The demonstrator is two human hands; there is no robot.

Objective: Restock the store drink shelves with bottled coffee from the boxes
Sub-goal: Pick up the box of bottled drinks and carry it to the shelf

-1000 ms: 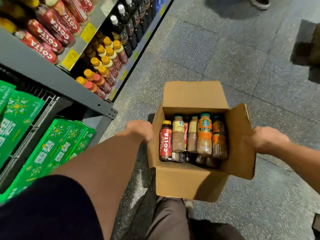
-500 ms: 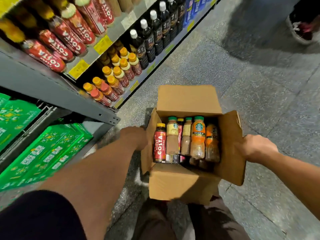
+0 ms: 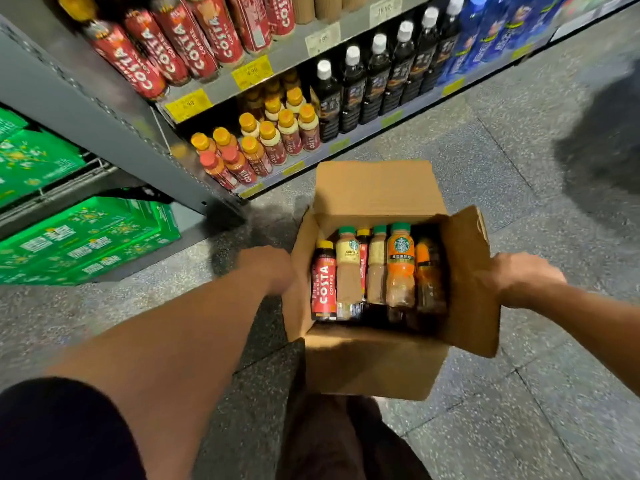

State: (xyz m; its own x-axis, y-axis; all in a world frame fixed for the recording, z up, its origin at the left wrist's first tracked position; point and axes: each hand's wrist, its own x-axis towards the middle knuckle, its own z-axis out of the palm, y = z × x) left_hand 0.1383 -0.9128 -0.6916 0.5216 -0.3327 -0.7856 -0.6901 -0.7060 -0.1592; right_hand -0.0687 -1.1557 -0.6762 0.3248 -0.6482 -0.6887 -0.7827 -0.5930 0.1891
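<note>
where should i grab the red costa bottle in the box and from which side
Pinch the red Costa bottle by its yellow cap and neck, coming straight down from above. It stands upright at the left end of the row, with the cardboard box wall on its left and a beige Starbucks bottle close on its right, so only the top is free.

The cardboard box (image 3: pixel 374 362) is plain brown, the Costa bottle (image 3: pixel 323 284) red with white lettering, the Starbucks bottle (image 3: pixel 400 268) orange, the floor (image 3: pixel 519 150) speckled grey.
</note>
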